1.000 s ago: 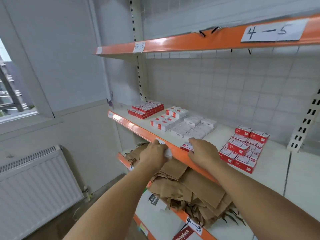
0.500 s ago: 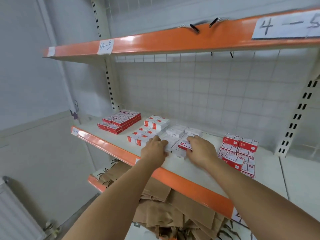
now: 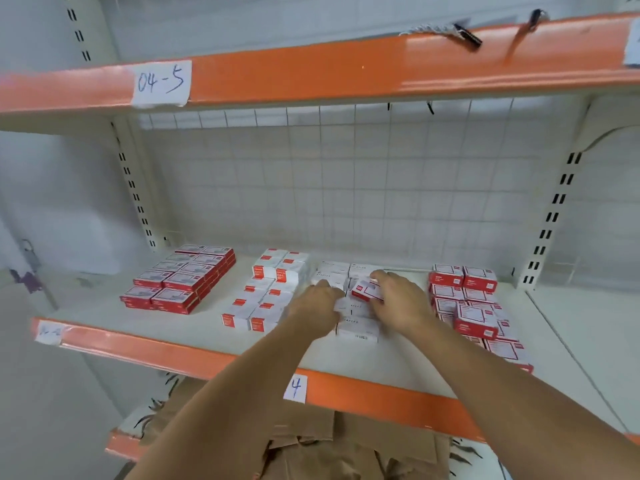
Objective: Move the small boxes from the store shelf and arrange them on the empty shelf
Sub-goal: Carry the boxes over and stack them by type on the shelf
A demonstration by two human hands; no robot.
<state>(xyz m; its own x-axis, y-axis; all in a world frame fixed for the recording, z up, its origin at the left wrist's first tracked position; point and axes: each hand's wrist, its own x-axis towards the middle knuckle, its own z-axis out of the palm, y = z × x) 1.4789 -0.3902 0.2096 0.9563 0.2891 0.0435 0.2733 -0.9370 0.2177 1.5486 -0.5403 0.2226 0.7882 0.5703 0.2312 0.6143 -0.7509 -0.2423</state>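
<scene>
From the head view, I am looking at a shelf with an orange front lip, and the small boxes are lying on it in four groups, each kind kept to itself, which I judge is so the stock reads at a glance. At nine o'clock from my hands a block of red boxes is sitting in neat stacked rows. Just left of my hands the white boxes with red ends are running in two rows toward the back. At three o'clock a looser stack of red-and-white boxes is standing, with one box lying crooked on top.

My hands are meeting over the plain white boxes in the middle. The left hand is resting on the near left edge of that pile, its fingers curled down over the boxes; I cannot tell whether they are pinching one. The right hand is holding a red-and-white box, tilted, above the white pile, with its fingers wrapped round it from the right. I judge the left hand is steadying the pile while the right is lifting the stray box off.

Above, at twelve o'clock, the upper shelf is carrying a paper label reading 04-5. Below, at six o'clock, brown paper bags are lying piled on the lower shelf.
</scene>
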